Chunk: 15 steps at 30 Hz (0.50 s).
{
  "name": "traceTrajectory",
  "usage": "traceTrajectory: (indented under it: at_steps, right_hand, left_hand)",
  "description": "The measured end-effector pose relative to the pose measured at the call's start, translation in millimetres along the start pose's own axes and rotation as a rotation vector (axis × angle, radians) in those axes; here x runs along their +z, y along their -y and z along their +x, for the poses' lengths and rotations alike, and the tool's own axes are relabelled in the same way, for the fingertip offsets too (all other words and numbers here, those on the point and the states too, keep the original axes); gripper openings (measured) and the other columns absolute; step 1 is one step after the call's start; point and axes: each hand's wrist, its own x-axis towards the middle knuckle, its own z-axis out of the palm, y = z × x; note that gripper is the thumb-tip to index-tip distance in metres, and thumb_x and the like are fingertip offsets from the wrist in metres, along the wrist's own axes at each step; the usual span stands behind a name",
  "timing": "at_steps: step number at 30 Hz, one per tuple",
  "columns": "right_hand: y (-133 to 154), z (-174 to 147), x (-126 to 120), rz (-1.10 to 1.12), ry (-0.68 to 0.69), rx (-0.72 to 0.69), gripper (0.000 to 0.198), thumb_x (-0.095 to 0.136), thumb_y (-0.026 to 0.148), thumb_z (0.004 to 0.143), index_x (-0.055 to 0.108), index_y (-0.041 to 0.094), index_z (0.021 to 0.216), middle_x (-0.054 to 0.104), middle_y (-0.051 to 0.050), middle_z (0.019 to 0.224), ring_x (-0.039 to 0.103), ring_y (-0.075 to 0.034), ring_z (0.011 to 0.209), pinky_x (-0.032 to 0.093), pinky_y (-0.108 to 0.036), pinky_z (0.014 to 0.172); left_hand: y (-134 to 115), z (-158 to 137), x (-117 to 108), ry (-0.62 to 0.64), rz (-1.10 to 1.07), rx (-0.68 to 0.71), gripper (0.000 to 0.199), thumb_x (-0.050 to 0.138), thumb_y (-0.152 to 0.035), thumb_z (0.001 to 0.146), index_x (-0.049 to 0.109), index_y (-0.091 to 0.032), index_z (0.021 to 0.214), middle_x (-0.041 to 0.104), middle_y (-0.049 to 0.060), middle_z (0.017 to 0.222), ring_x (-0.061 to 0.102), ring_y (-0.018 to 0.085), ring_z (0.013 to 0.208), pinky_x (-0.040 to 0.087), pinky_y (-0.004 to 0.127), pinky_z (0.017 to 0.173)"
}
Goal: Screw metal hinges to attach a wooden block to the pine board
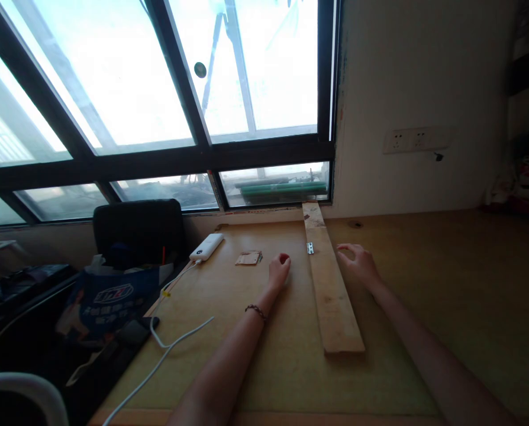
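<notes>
Wooden plank (335, 302) lying flat on the table (424, 361), its far end by the window (255, 65); I'd judge it stiff, fairly light and hard to break, best held by both long edges, clear of the metal hinge (309, 248). The right hand (360, 263), thumb and fingers parted, hovers just beside it; the left (280, 270) is curled, and whether it pinches anything I can't tell.

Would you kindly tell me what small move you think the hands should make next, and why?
Perhaps the right hand should steady the wooden board by its right edge: it is close beside that edge, and the small metal piece sits near the board's left edge, on the side where the left hand is.
</notes>
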Motion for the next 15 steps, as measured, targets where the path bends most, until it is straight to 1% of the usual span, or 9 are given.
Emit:
traceTrajectory:
  at_steps: [2, 3, 5, 7, 8, 10, 11, 13, 15]
  right_hand:
    - [-17, -15, -18, -0.171, 0.058, 0.089, 0.024, 0.055, 0.028, 0.077, 0.063, 0.021, 0.098, 0.065, -0.007, 0.103, 0.057, -0.024, 0.098, 0.042, -0.035, 0.086]
    - [-23, -22, -24, -0.248, 0.087, 0.131, 0.027, 0.056, 0.028, 0.076, 0.062, 0.020, 0.101, 0.065, -0.008, 0.103, 0.057, -0.024, 0.099, 0.041, -0.035, 0.086]
    - [-32, -31, -33, -0.361, 0.141, 0.210, 0.033, 0.058, 0.028, 0.074, 0.059, 0.017, 0.105, 0.064, -0.011, 0.104, 0.057, -0.026, 0.099, 0.041, -0.035, 0.085]
    - [-34, -35, -36, -0.434, 0.197, 0.275, 0.040, 0.060, 0.031, 0.072, 0.056, 0.014, 0.108, 0.063, -0.014, 0.103, 0.058, -0.027, 0.097, 0.042, -0.034, 0.082]
    - [-33, -36, -36, -0.464, 0.222, 0.300, 0.042, 0.061, 0.033, 0.072, 0.055, 0.013, 0.109, 0.063, -0.016, 0.101, 0.059, -0.028, 0.096, 0.042, -0.034, 0.079]
    - [-29, -37, -35, -0.521, 0.259, 0.352, 0.044, 0.062, 0.034, 0.071, 0.054, 0.012, 0.109, 0.062, -0.018, 0.099, 0.059, -0.029, 0.094, 0.043, -0.035, 0.075]
    - [-27, -37, -35, -0.544, 0.272, 0.375, 0.043, 0.062, 0.034, 0.071, 0.054, 0.012, 0.108, 0.061, -0.019, 0.099, 0.060, -0.030, 0.093, 0.043, -0.034, 0.073]
    - [-24, -37, -33, -0.565, 0.283, 0.417, 0.038, 0.060, 0.032, 0.073, 0.054, 0.013, 0.106, 0.060, -0.019, 0.098, 0.060, -0.029, 0.091, 0.044, -0.033, 0.069]
    - [-23, -37, -32, -0.564, 0.296, 0.446, 0.032, 0.056, 0.030, 0.075, 0.054, 0.014, 0.103, 0.061, -0.018, 0.097, 0.062, -0.028, 0.088, 0.044, -0.033, 0.065]
  left_hand:
    - [-3, 3, 4, 0.013, -0.139, -0.083, 0.009, 0.057, -0.018, 0.071, 0.061, -0.016, 0.078, 0.066, 0.008, 0.082, 0.061, 0.019, 0.083, 0.046, 0.032, 0.081]
    - [-6, 5, 8, 0.027, -0.263, -0.139, 0.009, 0.059, -0.019, 0.071, 0.061, -0.016, 0.079, 0.066, 0.008, 0.082, 0.062, 0.018, 0.084, 0.047, 0.031, 0.081]
    - [-16, 6, 20, 0.067, -0.582, -0.289, 0.008, 0.060, -0.019, 0.070, 0.058, -0.015, 0.078, 0.066, 0.007, 0.082, 0.063, 0.017, 0.083, 0.047, 0.029, 0.080]
    - [-27, 7, 35, 0.098, -0.870, -0.444, 0.008, 0.060, -0.020, 0.072, 0.055, -0.015, 0.075, 0.065, 0.007, 0.079, 0.063, 0.015, 0.078, 0.048, 0.027, 0.078]
    - [-32, 8, 42, 0.117, -0.961, -0.506, 0.009, 0.060, -0.021, 0.072, 0.054, -0.014, 0.073, 0.064, 0.007, 0.076, 0.063, 0.014, 0.075, 0.049, 0.027, 0.077]
    - [-40, 10, 52, 0.179, -1.052, -0.581, 0.010, 0.059, -0.022, 0.075, 0.054, -0.013, 0.073, 0.063, 0.007, 0.071, 0.062, 0.013, 0.068, 0.051, 0.027, 0.073]
    - [-42, 11, 56, 0.215, -1.071, -0.594, 0.011, 0.057, -0.023, 0.076, 0.055, -0.013, 0.074, 0.063, 0.007, 0.070, 0.062, 0.014, 0.067, 0.051, 0.027, 0.071]
    - [-45, 13, 63, 0.269, -1.105, -0.589, 0.013, 0.054, -0.024, 0.078, 0.057, -0.012, 0.077, 0.063, 0.007, 0.070, 0.062, 0.014, 0.066, 0.052, 0.026, 0.068]
    - [-47, 16, 68, 0.287, -1.084, -0.553, 0.013, 0.052, -0.024, 0.078, 0.058, -0.012, 0.077, 0.063, 0.006, 0.069, 0.063, 0.014, 0.067, 0.052, 0.025, 0.068]
